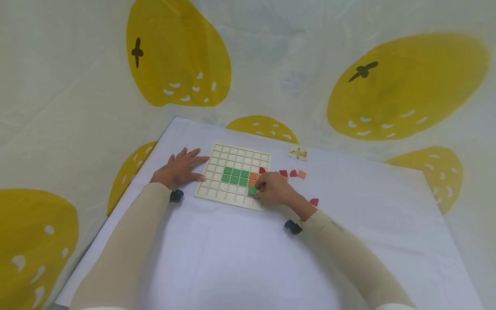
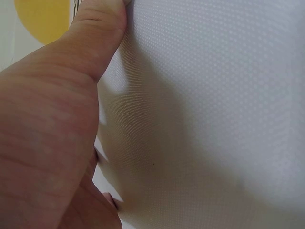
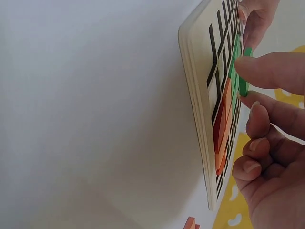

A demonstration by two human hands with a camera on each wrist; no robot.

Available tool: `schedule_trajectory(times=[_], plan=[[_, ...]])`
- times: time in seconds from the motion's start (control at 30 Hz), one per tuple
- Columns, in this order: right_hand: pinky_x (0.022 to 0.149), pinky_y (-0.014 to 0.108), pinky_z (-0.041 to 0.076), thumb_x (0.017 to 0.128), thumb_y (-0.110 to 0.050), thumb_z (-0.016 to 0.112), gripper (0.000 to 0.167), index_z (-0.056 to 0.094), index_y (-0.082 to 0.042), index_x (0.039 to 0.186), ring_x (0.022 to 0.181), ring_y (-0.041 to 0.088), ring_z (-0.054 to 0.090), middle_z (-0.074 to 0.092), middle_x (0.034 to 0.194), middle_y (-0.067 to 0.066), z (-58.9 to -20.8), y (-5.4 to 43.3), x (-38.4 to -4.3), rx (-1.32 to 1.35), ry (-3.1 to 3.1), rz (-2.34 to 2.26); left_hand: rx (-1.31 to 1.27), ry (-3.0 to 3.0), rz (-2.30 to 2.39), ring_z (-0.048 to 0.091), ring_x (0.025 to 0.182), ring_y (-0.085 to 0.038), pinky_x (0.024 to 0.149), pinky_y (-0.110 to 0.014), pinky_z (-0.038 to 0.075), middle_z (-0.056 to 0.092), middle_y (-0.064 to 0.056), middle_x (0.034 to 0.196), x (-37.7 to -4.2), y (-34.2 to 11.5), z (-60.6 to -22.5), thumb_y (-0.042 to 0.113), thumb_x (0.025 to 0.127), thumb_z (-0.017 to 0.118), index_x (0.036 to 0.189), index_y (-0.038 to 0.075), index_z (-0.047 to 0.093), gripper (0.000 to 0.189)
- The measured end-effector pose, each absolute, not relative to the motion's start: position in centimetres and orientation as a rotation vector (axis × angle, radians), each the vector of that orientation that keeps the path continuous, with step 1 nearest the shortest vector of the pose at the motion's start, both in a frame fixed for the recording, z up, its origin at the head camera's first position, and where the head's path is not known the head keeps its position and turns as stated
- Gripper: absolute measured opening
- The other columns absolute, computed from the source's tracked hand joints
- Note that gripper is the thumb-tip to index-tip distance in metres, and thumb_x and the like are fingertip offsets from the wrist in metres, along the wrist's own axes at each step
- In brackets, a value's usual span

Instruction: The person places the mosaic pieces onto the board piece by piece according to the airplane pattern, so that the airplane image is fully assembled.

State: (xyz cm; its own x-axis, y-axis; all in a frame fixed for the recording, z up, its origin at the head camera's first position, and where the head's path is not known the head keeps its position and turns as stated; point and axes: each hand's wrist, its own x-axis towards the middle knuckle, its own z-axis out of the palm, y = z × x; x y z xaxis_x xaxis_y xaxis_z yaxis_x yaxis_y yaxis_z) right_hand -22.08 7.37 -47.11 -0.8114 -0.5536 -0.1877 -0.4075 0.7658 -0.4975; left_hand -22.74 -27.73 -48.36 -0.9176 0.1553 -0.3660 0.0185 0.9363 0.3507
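Observation:
A wooden grid board (image 1: 221, 193) lies on the white table. Two rows of green square tiles (image 1: 235, 175) sit in its middle cells, with orange tiles (image 1: 252, 182) to their right and a red piece (image 1: 262, 170) near the right edge. Over the board's right side, my right hand (image 1: 277, 188) pinches a green square tile (image 3: 245, 85) between thumb and index finger; the tile looks tilted against the grid. With fingers spread, my left hand (image 1: 182, 167) rests at the board's left edge, its thumb and a finger touching it. The left wrist view shows mostly palm and thumb (image 2: 57, 105).
Right of the board lie loose red pieces (image 1: 293, 173) and an orange square tile (image 1: 302, 174). Another red quarter-round piece (image 1: 314, 202) lies by my right wrist. A small pattern card (image 1: 298, 153) is near the table's back edge. Cloth with yellow fruit prints surrounds the table.

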Motion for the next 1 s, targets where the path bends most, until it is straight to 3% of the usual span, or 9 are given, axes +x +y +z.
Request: schedule_trajectory(times=[0.37, 0.63, 1.0], plan=[[0.069, 0.026, 0.048, 0.088, -0.024, 0.084, 0.023, 0.079, -0.011, 0.105, 0.083, 0.018, 0.058, 0.063, 0.081, 0.0, -47.2, 5.9, -22.3, -0.763, 2.594, -0.714, 0.126, 2.696, 0.484, -0.008, 0.164, -0.043, 0.126, -0.074, -0.004, 0.007, -0.003, 0.179, -22.4, -27.6, -47.9, 0.057, 0.091, 0.073, 0.162, 0.041, 0.033, 0.083], [0.064, 0.025, 0.039, 0.087, -0.017, 0.082, 0.011, 0.075, -0.008, 0.086, 0.073, 0.016, 0.051, 0.052, 0.07, 0.0, -47.1, 5.0, -22.6, -0.958, 2.604, -0.74, 0.135, 2.69, 0.475, -0.008, 0.164, -0.044, 0.126, -0.075, -0.003, 0.007, -0.003, 0.179, -22.7, -27.8, -48.1, 0.057, 0.091, 0.074, 0.163, 0.04, 0.033, 0.084], [0.069, 0.026, 0.048, 0.088, -0.023, 0.082, 0.022, 0.08, -0.007, 0.104, 0.08, 0.018, 0.057, 0.063, 0.079, 0.002, -47.1, 3.6, -22.7, -0.88, 2.615, -0.715, 0.092, 2.678, 0.494, -0.01, 0.164, -0.041, 0.127, -0.073, -0.005, 0.007, -0.001, 0.179, -22.8, -27.5, -47.9, 0.058, 0.089, 0.075, 0.162, 0.043, 0.034, 0.084]])
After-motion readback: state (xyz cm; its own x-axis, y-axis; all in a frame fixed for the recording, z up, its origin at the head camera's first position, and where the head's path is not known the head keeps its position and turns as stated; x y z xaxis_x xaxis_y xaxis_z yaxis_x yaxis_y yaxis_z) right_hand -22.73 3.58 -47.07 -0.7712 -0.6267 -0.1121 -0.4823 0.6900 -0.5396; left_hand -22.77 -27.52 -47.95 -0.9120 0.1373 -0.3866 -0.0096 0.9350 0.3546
